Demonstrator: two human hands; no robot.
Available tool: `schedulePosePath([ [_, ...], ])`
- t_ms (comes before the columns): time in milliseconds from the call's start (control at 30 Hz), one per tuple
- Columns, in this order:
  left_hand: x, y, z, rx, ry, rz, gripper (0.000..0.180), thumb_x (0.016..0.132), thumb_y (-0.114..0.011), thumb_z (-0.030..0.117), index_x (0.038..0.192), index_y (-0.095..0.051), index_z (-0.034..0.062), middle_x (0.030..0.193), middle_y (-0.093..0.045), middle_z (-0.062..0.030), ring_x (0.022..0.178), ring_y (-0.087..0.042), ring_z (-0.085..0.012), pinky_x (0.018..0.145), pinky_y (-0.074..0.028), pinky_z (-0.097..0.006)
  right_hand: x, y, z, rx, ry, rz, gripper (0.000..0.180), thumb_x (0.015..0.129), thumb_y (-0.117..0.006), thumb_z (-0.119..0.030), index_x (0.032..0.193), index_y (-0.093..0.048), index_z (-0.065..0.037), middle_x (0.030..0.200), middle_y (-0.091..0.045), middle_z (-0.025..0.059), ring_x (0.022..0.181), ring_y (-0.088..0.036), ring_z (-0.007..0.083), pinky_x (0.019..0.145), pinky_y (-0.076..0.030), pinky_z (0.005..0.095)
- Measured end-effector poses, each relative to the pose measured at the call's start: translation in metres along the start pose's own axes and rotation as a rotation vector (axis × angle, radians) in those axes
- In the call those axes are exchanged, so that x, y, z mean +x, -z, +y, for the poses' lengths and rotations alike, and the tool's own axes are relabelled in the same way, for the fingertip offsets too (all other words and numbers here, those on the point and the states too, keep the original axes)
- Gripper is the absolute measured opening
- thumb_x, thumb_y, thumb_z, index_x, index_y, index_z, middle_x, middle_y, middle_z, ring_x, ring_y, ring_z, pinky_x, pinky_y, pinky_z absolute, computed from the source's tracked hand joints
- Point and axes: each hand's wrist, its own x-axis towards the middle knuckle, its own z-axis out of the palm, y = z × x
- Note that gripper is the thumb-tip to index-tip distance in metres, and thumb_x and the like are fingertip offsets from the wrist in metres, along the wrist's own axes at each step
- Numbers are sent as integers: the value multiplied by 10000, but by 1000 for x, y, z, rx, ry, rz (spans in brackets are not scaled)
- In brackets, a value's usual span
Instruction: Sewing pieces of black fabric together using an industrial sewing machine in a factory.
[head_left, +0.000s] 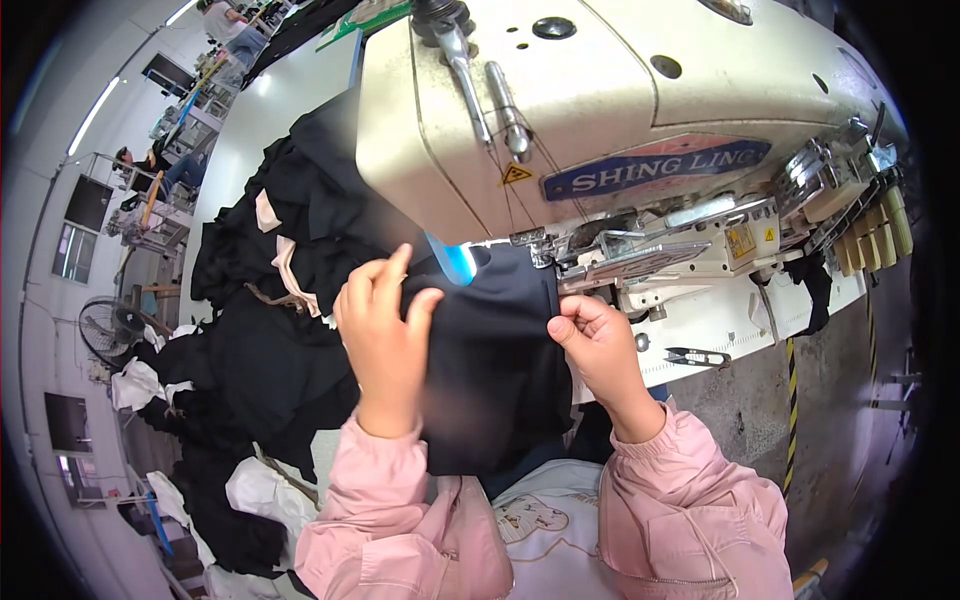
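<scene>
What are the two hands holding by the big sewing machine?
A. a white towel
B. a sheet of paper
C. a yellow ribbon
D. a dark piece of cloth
D: the left hand and the right hand both pinch a dark piece of cloth that lies in front of the cream sewing machine.
</scene>
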Motion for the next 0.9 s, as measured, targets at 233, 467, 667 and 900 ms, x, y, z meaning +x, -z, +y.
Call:
schedulePosePath([
  [233,-35,-23,60,-279,-306,-182,554,866,-720,380,1335,-628,99,1366,-570,-124,1253,-550,-326,1077,-425,-490,-2,-10,-5,38,21,63,195,967,-702,-136,1082,-655,15,927,-648,-27,849,-569,27,749,-459,189],
  [467,-30,-20,55,-208,-324,-238,602,844,-686,487,1368,-629,196,1428,-526,-129,1300,-519,-322,1094,-381,-526,-6,-9,-5,-40,32,55,159,980,-677,-127,1072,-661,2,911,-660,-27,812,-565,24,716,-446,190],
  [667,-26,-19,53,-193,-311,-287,647,786,-727,479,1377,-625,236,1449,-511,-133,1330,-502,-331,1105,-336,-574,-3,-14,-4,-7,66,94,150,983,-671,-123,1060,-659,6,914,-665,-21,810,-564,20,718,-444,188],
  [900,-21,-16,51,-189,-307,-343,668,763,-740,479,1388,-613,279,1490,-477,-143,1370,-469,-338,1106,-318,-603,-3,-19,0,-25,110,127,171,991,-664,-130,1070,-660,21,940,-678,-6,823,-576,31,727,-456,199],
])
